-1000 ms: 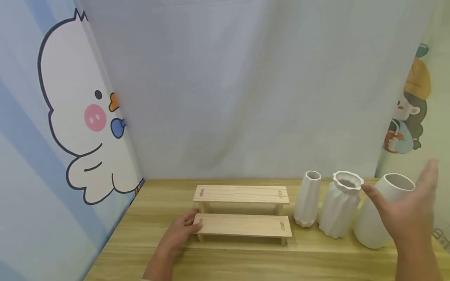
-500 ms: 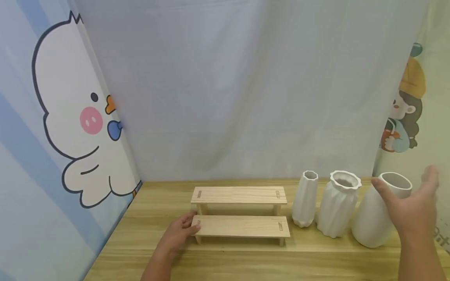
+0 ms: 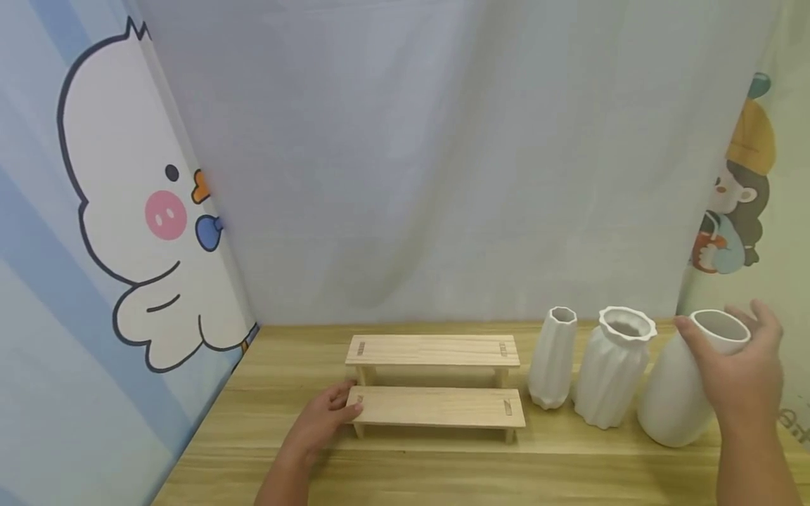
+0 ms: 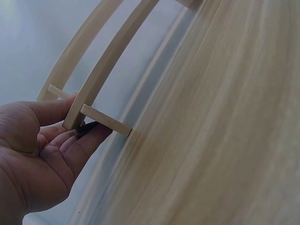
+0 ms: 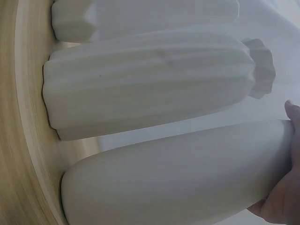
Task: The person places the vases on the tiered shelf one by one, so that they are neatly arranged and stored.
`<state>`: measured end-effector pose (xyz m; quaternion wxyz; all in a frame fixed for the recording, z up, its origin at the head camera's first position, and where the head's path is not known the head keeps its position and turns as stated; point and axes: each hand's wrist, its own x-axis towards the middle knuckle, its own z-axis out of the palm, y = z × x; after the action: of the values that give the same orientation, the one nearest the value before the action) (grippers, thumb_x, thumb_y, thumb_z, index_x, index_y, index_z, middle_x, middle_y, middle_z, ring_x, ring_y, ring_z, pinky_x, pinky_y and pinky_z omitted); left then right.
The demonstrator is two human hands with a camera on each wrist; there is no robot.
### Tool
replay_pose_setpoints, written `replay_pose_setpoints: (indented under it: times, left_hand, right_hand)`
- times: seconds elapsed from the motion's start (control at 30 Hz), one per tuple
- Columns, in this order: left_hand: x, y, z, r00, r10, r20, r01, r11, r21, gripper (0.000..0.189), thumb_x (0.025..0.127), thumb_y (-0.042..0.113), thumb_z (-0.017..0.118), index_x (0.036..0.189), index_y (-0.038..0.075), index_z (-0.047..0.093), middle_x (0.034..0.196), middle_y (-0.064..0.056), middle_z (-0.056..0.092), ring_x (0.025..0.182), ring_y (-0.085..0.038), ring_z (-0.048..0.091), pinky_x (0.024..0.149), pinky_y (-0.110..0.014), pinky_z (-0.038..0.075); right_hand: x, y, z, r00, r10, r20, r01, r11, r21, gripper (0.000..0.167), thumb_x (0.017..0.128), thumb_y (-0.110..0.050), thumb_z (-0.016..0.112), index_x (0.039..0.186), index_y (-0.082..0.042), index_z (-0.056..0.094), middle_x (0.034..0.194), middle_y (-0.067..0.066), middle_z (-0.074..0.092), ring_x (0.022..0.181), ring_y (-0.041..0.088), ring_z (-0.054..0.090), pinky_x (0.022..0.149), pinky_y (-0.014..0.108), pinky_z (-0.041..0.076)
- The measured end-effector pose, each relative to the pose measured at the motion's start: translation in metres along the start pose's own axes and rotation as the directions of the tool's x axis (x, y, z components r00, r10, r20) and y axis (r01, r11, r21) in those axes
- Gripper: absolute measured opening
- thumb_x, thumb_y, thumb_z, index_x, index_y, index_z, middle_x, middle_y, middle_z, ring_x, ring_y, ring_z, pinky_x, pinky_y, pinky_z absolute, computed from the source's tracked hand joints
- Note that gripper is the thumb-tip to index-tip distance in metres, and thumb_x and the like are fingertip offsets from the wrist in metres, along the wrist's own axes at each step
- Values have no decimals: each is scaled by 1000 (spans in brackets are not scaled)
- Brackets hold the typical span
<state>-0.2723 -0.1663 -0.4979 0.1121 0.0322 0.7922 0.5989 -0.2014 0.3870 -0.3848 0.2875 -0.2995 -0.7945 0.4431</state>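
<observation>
My left hand [image 3: 321,420] pinches the left end of the front wooden display riser [image 3: 436,406], thumb on top. From the left wrist view, the fingers [image 4: 84,147] reach underneath, close by the riser's leg [image 4: 105,119]. Behind it stands a second, taller-looking wooden riser [image 3: 433,350]. On the right, my right hand [image 3: 745,383] grips a smooth white vase [image 3: 672,404] near its round mouth, thumb on the near side and fingers around the far side. The vase's base meets the table in the right wrist view.
Left of the smooth vase stand a twisted-rib white vase [image 3: 610,383] with a wavy rim and a slim faceted white vase [image 3: 553,365]. All are on a wood-grain table [image 3: 443,481]. A grey curtain [image 3: 411,176] hangs behind, with printed cloth walls on both sides.
My right hand has closed in on the smooth vase, its fingers coming from apart to around the upper part. The left hand stays on the front riser.
</observation>
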Motion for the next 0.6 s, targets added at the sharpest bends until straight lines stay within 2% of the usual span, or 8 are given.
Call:
replay_pose_setpoints:
  times: [0.07, 0.13, 0.2, 0.27, 0.6]
  left_hand:
    - [1, 0, 0, 1000, 0, -5, 0, 1000, 0, 69, 91, 31, 71, 149, 7, 41, 147, -22, 46, 137, -41, 41, 109, -56, 36]
    - [1, 0, 1, 1000, 1, -11, -1, 1000, -2, 69, 91, 30, 71, 149, 7, 41, 147, -22, 46, 137, -41, 42, 109, -56, 36]
    - [1, 1, 1, 1000, -3, -18, 2, 1000, -8, 68, 90, 29, 72, 148, 8, 42, 147, -21, 47, 136, -40, 43, 109, -56, 36]
    - [1, 1, 1, 1000, -4, -22, 4, 1000, -14, 68, 90, 28, 72, 148, 8, 43, 146, -21, 48, 136, -40, 43, 109, -56, 36]
    - [-1, 0, 0, 1000, -1, -13, 1, 1000, -5, 66, 91, 28, 71, 147, 9, 44, 147, -22, 46, 136, -42, 41, 108, -57, 37]
  right_hand:
    - [2, 1, 1, 999, 28, -22, -29, 999, -14, 84, 83, -53, 72, 152, -36, 28, 149, 2, 47, 119, 24, 52, 90, 32, 45]
    - [3, 2, 2, 998, 44, -45, -45, 999, -17, 76, 82, -54, 73, 147, -33, 39, 131, 3, 57, 99, 14, 54, 73, 22, 42]
    - [4, 3, 3, 997, 49, -63, -49, 999, 1, 71, 81, -53, 74, 142, -30, 47, 113, -4, 58, 85, 3, 49, 62, 15, 35]
    - [5, 4, 4, 996, 49, -78, -48, 999, 17, 67, 81, -51, 75, 139, -29, 49, 103, -12, 53, 78, -4, 43, 58, 12, 34]
    - [3, 6, 7, 992, 43, -118, -35, 997, 64, 59, 80, -47, 77, 132, -31, 53, 90, -23, 45, 73, -8, 42, 57, 9, 33]
